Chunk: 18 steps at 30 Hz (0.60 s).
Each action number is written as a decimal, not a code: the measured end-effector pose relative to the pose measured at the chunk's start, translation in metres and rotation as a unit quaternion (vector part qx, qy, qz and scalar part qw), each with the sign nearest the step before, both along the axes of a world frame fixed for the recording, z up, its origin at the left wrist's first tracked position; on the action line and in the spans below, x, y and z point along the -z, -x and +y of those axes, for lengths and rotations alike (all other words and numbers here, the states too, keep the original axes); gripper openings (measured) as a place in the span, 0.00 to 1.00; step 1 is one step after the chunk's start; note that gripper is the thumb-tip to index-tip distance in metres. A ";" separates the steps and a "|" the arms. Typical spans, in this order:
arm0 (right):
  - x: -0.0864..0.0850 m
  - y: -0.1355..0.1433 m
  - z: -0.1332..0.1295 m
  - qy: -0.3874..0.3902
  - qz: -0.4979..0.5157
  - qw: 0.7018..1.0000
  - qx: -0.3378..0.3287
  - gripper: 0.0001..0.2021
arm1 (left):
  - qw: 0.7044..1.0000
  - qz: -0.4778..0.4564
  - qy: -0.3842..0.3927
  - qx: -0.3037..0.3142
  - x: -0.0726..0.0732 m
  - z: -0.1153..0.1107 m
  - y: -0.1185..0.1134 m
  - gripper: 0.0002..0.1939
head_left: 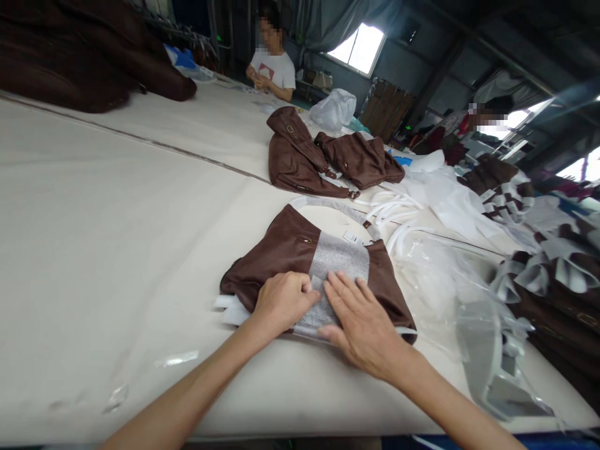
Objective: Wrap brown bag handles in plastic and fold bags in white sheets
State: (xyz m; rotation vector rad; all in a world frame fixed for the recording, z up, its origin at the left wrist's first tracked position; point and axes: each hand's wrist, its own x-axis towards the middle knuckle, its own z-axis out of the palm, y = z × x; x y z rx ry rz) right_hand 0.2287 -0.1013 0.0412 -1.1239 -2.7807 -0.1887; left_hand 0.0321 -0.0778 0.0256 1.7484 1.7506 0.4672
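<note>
A brown leather handbag (267,259) lies on the table in front of me. A band of speckled grey wrapping sheet (341,255) goes around its middle. Its handle (328,203) is covered in similar pale wrap, and a white tag (352,237) rests by the handle's base. My right hand (359,319) lies flat on the band, fingers stretched out. My left hand (287,300) is closed over the band's left edge, beside a small pale piece at its fingertips; what it pinches is too small to make out. White padding (232,310) sticks out at the bag's lower left.
Two brown bags (300,153) lie behind. A tape dispenser (506,375) and clear plastic (426,275) are at right, near stacked brown bags (562,312). More brown bags (84,62) lie far left. A person (274,65) stands across the table (117,219); another person (450,134) is further right.
</note>
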 end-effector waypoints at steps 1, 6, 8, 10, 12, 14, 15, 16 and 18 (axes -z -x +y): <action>0.009 0.002 -0.007 0.009 -0.011 1.000 -0.003 0.34 | 1.000 0.005 -0.002 0.005 -0.001 0.001 0.001 0.13; 0.029 0.006 -0.008 0.064 -0.009 0.998 0.011 0.40 | 0.989 -0.101 0.037 0.098 -0.013 0.009 0.021 0.12; 0.030 0.006 -0.006 0.089 0.006 0.996 0.014 0.41 | 0.990 -0.115 0.003 0.086 -0.019 0.008 0.028 0.13; 0.026 0.005 -0.007 0.117 0.026 0.993 0.017 0.42 | 0.992 -0.057 -0.100 0.050 -0.020 0.004 0.028 0.16; 0.016 0.003 -0.009 0.156 0.049 0.986 0.015 0.41 | 0.974 0.012 -0.214 0.073 -0.012 -0.001 0.024 0.21; -0.001 -0.002 -0.009 0.204 0.079 0.976 0.009 0.39 | 0.945 0.073 -0.289 0.139 0.003 -0.004 0.018 0.26; -0.010 -0.006 -0.008 0.216 0.096 0.971 0.013 0.38 | 0.929 0.105 -0.313 0.166 0.012 -0.004 0.016 0.28; -0.018 -0.011 -0.005 0.214 0.112 0.970 0.029 0.36 | 0.916 0.136 -0.331 0.184 0.021 -0.004 0.015 0.29; -0.026 -0.021 0.001 0.159 0.132 0.974 0.095 0.34 | 0.894 0.183 -0.357 0.198 0.036 -0.005 0.014 0.31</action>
